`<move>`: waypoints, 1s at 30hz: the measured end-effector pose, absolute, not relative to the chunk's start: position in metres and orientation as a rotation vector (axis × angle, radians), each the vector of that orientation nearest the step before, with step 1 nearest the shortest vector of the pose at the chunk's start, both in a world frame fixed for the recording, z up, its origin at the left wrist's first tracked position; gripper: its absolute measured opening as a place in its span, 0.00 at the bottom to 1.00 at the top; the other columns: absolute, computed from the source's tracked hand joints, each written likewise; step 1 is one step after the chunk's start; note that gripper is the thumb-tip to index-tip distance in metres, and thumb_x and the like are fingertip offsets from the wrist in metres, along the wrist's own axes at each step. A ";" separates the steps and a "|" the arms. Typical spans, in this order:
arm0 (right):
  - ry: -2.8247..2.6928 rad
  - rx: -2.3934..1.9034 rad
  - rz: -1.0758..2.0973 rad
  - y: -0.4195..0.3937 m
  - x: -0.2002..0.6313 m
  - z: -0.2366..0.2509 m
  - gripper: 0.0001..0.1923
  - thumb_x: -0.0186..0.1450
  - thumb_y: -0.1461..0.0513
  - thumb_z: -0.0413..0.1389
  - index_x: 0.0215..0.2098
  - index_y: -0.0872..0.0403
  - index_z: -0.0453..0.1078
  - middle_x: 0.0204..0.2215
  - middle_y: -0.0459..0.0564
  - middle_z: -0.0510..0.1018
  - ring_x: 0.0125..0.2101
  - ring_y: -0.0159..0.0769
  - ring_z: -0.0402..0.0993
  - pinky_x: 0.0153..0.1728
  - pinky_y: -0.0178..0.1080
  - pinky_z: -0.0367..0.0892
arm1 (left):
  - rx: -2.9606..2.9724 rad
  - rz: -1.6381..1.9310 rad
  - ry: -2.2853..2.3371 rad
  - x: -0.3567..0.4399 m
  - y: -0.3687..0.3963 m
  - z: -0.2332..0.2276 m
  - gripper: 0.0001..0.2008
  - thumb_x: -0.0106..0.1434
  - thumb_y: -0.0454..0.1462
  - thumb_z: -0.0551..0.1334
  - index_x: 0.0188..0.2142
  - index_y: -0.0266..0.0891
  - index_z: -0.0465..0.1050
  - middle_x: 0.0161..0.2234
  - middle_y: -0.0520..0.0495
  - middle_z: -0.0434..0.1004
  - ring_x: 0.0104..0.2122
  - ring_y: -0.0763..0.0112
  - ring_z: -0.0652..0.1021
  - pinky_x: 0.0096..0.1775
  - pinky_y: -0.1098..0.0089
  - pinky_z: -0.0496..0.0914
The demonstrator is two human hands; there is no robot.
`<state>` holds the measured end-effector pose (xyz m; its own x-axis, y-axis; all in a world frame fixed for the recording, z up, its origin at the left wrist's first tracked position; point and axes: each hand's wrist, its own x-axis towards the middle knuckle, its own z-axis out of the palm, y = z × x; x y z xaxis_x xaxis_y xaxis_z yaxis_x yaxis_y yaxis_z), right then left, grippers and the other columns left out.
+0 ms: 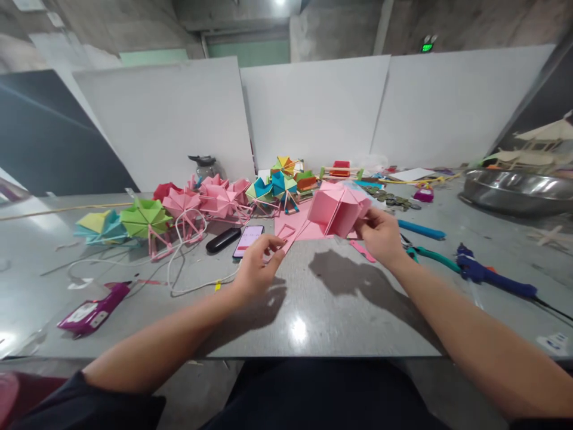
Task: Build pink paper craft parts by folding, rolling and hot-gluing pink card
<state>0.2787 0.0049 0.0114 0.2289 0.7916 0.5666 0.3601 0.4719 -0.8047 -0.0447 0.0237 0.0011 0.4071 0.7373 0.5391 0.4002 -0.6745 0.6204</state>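
Rightward, metal bowl (pixel 514 192), contents unseen, right hand (pixel 380 236) gripping pink paper wheel (pixel 336 209)

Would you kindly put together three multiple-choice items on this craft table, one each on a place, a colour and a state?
1. Where does the phone lie?
A. just beyond the left hand
B. inside the metal bowl
C. on the person's lap

2. What colour is the folded paper piece in the right hand?
A. green
B. pink
C. blue

3. How is that paper piece held?
A. flat on the table
B. lifted off the table
C. tucked under the glue gun

Answers: 1 A, it sits beside the black case past the fingers; 2 B, all its panels are pink; 3 B, its shadow falls on the table below it.
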 end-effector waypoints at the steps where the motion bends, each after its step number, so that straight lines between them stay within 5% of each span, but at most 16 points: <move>1: -1.333 -1.133 0.316 0.006 0.282 0.014 0.08 0.64 0.54 0.64 0.35 0.49 0.77 0.23 0.44 0.75 0.23 0.36 0.68 0.25 0.39 0.64 | 2.407 1.024 1.051 -0.044 0.029 0.005 0.09 0.76 0.41 0.59 0.50 0.43 0.76 0.48 0.40 0.84 0.45 0.57 0.81 0.49 0.57 0.76; 4: -1.311 -1.210 0.223 0.010 0.281 0.020 0.07 0.63 0.56 0.64 0.35 0.50 0.77 0.25 0.47 0.80 0.24 0.40 0.75 0.25 0.41 0.69 | 2.829 0.368 1.261 -0.037 0.044 0.016 0.13 0.77 0.39 0.59 0.56 0.40 0.77 0.54 0.37 0.85 0.54 0.51 0.83 0.56 0.54 0.75; 7: -1.388 -1.323 0.274 0.023 0.268 0.025 0.04 0.63 0.58 0.61 0.34 0.49 0.75 0.24 0.48 0.81 0.23 0.42 0.78 0.25 0.41 0.70 | 2.904 0.150 1.336 -0.027 0.058 0.020 0.15 0.74 0.41 0.63 0.56 0.38 0.79 0.55 0.33 0.84 0.56 0.44 0.83 0.57 0.51 0.74; 11: -1.467 -1.460 0.262 0.060 0.249 0.030 0.02 0.63 0.62 0.59 0.32 0.49 0.72 0.23 0.49 0.82 0.25 0.43 0.80 0.31 0.41 0.73 | 2.885 0.109 1.437 -0.013 0.081 0.018 0.18 0.76 0.44 0.59 0.57 0.37 0.78 0.56 0.31 0.83 0.57 0.43 0.83 0.55 0.53 0.75; 15: -1.462 -1.552 0.247 0.106 0.232 0.023 0.08 0.66 0.63 0.55 0.42 0.52 0.75 0.30 0.53 0.85 0.32 0.46 0.83 0.36 0.43 0.76 | 2.845 0.061 1.513 -0.004 0.105 0.019 0.19 0.75 0.43 0.58 0.58 0.38 0.78 0.58 0.31 0.83 0.56 0.47 0.84 0.54 0.58 0.76; 21: -1.580 -1.667 0.070 0.131 0.211 -0.006 0.25 0.70 0.67 0.50 0.64 0.58 0.70 0.58 0.69 0.79 0.55 0.52 0.80 0.55 0.50 0.75 | 2.757 0.033 1.521 -0.001 0.116 0.021 0.14 0.72 0.40 0.61 0.49 0.40 0.84 0.50 0.34 0.87 0.48 0.52 0.87 0.47 0.62 0.77; 26: -2.057 -1.649 0.014 0.109 0.205 -0.025 0.16 0.70 0.68 0.56 0.53 0.55 0.78 0.55 0.63 0.81 0.53 0.51 0.79 0.54 0.46 0.72 | 2.677 0.057 1.488 -0.007 0.109 0.022 0.15 0.69 0.39 0.62 0.29 0.39 0.83 0.25 0.39 0.83 0.32 0.55 0.85 0.40 0.64 0.75; 30: -2.372 -1.623 -0.064 0.104 0.206 -0.026 0.20 0.67 0.70 0.60 0.57 0.58 0.79 0.59 0.66 0.80 0.57 0.52 0.77 0.54 0.45 0.69 | 2.650 0.210 1.488 -0.021 0.103 0.025 0.14 0.68 0.42 0.64 0.27 0.40 0.82 0.28 0.40 0.83 0.35 0.54 0.85 0.41 0.63 0.74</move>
